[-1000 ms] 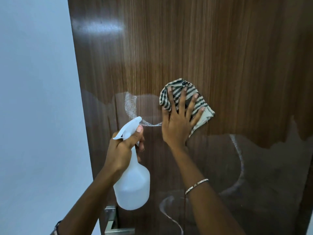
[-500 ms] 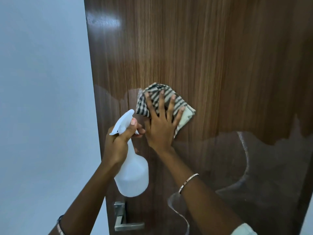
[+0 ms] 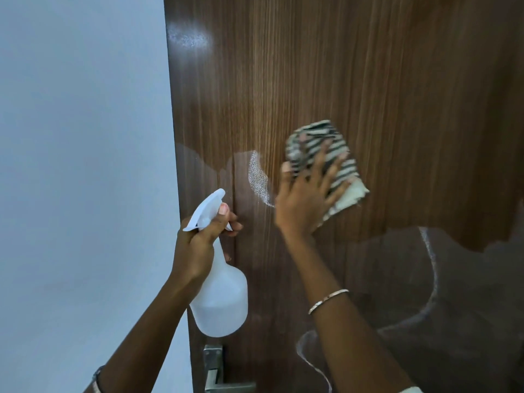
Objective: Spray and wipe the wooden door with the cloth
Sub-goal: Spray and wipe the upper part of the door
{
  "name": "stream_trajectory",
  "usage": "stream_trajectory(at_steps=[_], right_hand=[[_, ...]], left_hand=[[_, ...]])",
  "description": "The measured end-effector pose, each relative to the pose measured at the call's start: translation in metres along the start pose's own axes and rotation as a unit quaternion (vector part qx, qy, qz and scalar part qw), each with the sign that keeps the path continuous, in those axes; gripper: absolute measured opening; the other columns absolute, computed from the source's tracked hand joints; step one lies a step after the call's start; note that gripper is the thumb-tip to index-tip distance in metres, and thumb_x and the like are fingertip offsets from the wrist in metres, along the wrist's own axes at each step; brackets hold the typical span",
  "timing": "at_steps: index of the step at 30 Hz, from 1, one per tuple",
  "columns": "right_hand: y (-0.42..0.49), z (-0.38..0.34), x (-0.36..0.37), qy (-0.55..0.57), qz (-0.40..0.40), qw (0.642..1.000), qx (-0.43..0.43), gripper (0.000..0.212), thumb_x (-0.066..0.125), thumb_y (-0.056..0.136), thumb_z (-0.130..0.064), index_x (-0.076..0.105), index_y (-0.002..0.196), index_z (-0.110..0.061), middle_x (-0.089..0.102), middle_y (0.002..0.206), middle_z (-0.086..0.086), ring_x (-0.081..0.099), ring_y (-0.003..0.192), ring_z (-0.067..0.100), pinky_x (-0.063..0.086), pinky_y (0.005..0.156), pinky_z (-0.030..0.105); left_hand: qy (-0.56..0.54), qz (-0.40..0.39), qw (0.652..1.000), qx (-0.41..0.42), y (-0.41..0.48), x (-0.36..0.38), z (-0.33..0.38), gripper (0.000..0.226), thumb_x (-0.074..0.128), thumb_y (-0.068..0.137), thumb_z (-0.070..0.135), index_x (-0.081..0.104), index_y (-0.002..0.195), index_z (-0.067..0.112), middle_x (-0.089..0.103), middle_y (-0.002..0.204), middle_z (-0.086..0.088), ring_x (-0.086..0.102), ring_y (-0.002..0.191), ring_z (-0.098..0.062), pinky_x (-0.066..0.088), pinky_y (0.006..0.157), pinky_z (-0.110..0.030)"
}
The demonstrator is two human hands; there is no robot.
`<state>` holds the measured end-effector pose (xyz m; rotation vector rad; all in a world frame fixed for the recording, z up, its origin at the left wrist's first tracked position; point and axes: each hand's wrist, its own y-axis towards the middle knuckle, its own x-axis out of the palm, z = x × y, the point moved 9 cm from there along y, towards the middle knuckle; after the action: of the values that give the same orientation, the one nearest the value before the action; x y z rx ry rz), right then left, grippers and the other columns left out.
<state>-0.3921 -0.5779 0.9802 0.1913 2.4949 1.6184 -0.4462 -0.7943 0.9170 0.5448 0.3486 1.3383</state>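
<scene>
Cloth (image 3: 347, 165) (striped, and blurred) lies flat against the door (image 3: 382, 80), about midway across it. The straight, spread fingers (image 3: 317, 165) of the right hand (image 3: 303, 202) press it to the wood. Just left of it a speckled arc of spray (image 3: 256, 180) marks the panel. Near the door's left edge the left hand (image 3: 195, 245) grips a white bottle (image 3: 221, 302) by the neck, fingers curled round it, thumb on the spray head. A bracelet (image 3: 329, 300) circles the right wrist. A metal handle (image 3: 215, 373) sits at the door's lower left edge.
</scene>
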Motion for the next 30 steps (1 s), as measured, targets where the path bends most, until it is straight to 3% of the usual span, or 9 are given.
stream_trajectory(at_steps=[3, 7, 9, 12, 15, 17, 22, 27, 30], right_hand=[[-0.030, -0.057, 0.018, -0.015, -0.073, 0.986, -0.152, 0.062, 0.039, 0.107, -0.050, 0.019, 0.165, -0.039, 0.008, 0.175, 0.000, 0.000, 0.161, 0.033, 0.006, 0.124, 0.067], [-0.006, -0.025, 0.009, -0.026, -0.093, 0.974, -0.205, 0.064, 0.040, 0.105, -0.058, 0.018, 0.164, -0.045, 0.004, 0.175, -0.005, 0.001, 0.161, 0.026, 0.005, 0.125, 0.058], [0.018, 0.020, 0.000, -0.046, -0.063, 0.989, -0.128, 0.064, 0.035, 0.105, -0.061, 0.016, 0.164, -0.044, 0.002, 0.175, -0.001, 0.004, 0.161, 0.028, 0.008, 0.123, 0.058], [0.033, 0.064, -0.017, -0.013, 0.016, 0.999, 0.028, 0.057, 0.028, 0.111, -0.054, 0.028, 0.164, -0.031, 0.016, 0.174, 0.004, 0.010, 0.160, 0.033, 0.018, 0.120, 0.068], [0.019, 0.042, -0.012, -0.017, 0.041, 0.996, 0.071, 0.059, 0.028, 0.112, -0.050, 0.026, 0.165, -0.025, 0.018, 0.173, 0.006, 0.010, 0.160, 0.036, 0.014, 0.122, 0.067], [-0.006, 0.001, -0.002, -0.002, 0.021, 0.999, 0.028, 0.064, 0.029, 0.111, -0.052, 0.021, 0.166, -0.021, 0.015, 0.173, 0.007, 0.008, 0.160, 0.037, 0.011, 0.123, 0.067], [-0.069, -0.093, 0.027, 0.002, -0.089, 0.962, -0.258, 0.063, 0.047, 0.106, -0.045, 0.024, 0.164, -0.038, 0.012, 0.174, 0.002, 0.004, 0.161, 0.031, 0.005, 0.127, 0.060], [0.015, -0.128, 0.023, -0.022, -0.052, 0.953, -0.297, 0.056, 0.030, 0.109, -0.054, 0.023, 0.164, -0.041, 0.012, 0.174, 0.000, 0.005, 0.161, 0.030, 0.005, 0.126, 0.061], [0.059, -0.157, 0.021, -0.028, -0.029, 0.957, -0.286, 0.056, 0.031, 0.110, -0.054, 0.022, 0.164, -0.042, 0.015, 0.174, 0.000, 0.008, 0.161, 0.030, 0.007, 0.126, 0.061]], left_hand=[[-0.011, -0.005, 1.000, 0.013, -0.001, 0.000, 0.004, 0.020, 0.061, 0.096, 0.045, 0.068, 0.100, 0.027, 0.075, 0.086, 0.003, 0.072, 0.086, -0.018, 0.059, 0.059, -0.035], [-0.017, -0.005, 1.000, 0.016, 0.001, -0.006, 0.005, 0.030, 0.061, 0.088, 0.053, 0.068, 0.097, 0.025, 0.075, 0.086, 0.004, 0.072, 0.087, -0.018, 0.058, 0.056, -0.029], [-0.013, -0.001, 1.000, 0.011, 0.004, -0.014, 0.003, 0.031, 0.061, 0.085, 0.054, 0.066, 0.095, 0.025, 0.075, 0.084, 0.007, 0.072, 0.085, -0.016, 0.057, 0.054, -0.024], [-0.011, 0.004, 1.000, 0.002, 0.008, -0.025, -0.003, 0.035, 0.057, 0.079, 0.054, 0.065, 0.097, 0.025, 0.075, 0.084, 0.009, 0.072, 0.083, -0.012, 0.057, 0.054, -0.023], [-0.005, 0.001, 1.000, 0.009, 0.010, -0.032, -0.005, 0.035, 0.056, 0.080, 0.053, 0.065, 0.098, 0.025, 0.074, 0.082, 0.013, 0.071, 0.084, -0.009, 0.056, 0.053, -0.021], [-0.010, 0.005, 1.000, 0.008, 0.011, -0.038, -0.005, 0.032, 0.061, 0.083, 0.052, 0.065, 0.098, 0.024, 0.074, 0.083, 0.010, 0.072, 0.084, -0.012, 0.056, 0.052, -0.023], [-0.021, 0.014, 1.000, 0.011, 0.011, -0.048, -0.007, 0.025, 0.063, 0.090, 0.048, 0.066, 0.099, 0.025, 0.075, 0.086, 0.003, 0.073, 0.082, -0.016, 0.057, 0.052, -0.028], [-0.007, 0.017, 1.000, 0.008, 0.016, -0.062, -0.004, 0.035, 0.063, 0.085, 0.053, 0.066, 0.098, 0.021, 0.074, 0.084, 0.006, 0.072, 0.084, -0.015, 0.055, 0.051, -0.024], [0.005, 0.031, 0.999, 0.008, 0.022, -0.073, -0.007, 0.046, 0.059, 0.084, 0.056, 0.066, 0.105, 0.016, 0.075, 0.088, 0.005, 0.072, 0.086, -0.016, 0.055, 0.053, -0.025]])
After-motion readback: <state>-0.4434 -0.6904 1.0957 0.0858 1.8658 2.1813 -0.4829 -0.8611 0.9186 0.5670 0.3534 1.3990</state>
